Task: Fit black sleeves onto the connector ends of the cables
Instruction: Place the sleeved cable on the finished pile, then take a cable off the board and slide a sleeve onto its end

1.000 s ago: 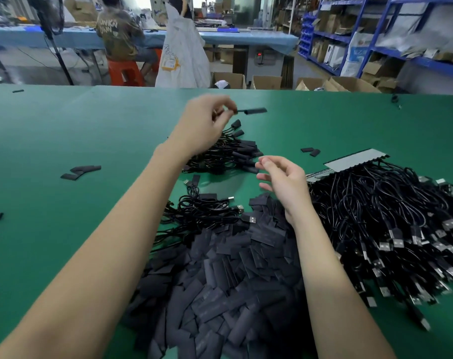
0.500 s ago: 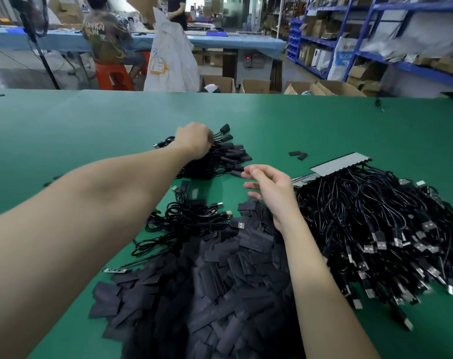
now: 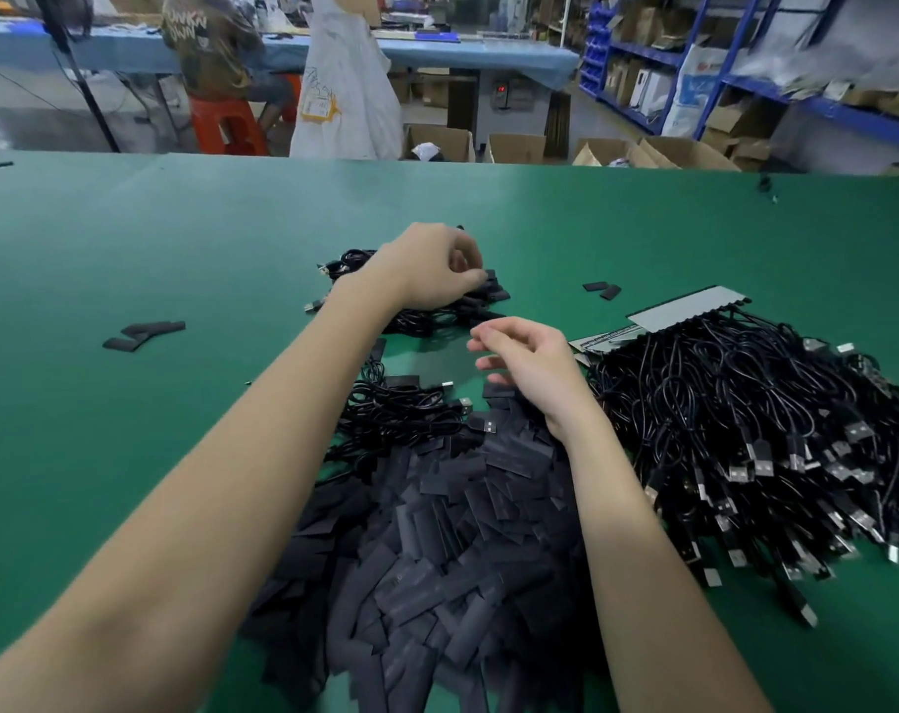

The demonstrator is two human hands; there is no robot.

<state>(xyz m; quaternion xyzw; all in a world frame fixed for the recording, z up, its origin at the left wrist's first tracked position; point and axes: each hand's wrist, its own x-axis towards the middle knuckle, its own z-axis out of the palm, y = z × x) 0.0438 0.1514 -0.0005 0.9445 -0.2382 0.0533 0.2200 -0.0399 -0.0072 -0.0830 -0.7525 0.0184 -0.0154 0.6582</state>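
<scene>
The left hand [image 3: 432,267] rests with curled fingers on the small far heap of black cables with sleeved ends [image 3: 437,306]; whether it pinches one, I cannot tell. The right hand [image 3: 532,360] hovers loosely spread, holding nothing, over the near pile of flat black sleeves [image 3: 437,532]. The large tangle of black cables with bare metal connectors [image 3: 756,429] at the right is not yet sleeved, so probably most work remains.

Ahead of you the green surface [image 3: 180,239] runs to a straight far edge. Beyond it you face a long table with a blue cover [image 3: 488,56], where a person sits on an orange stool [image 3: 226,127] with their back to you. A white bag [image 3: 344,90] hangs just beside them. Open cardboard boxes [image 3: 514,146] line the grey floor [image 3: 25,123] along your surface's far edge. To your right, blue metal shelving [image 3: 735,48] holds cartons and bags.
</scene>
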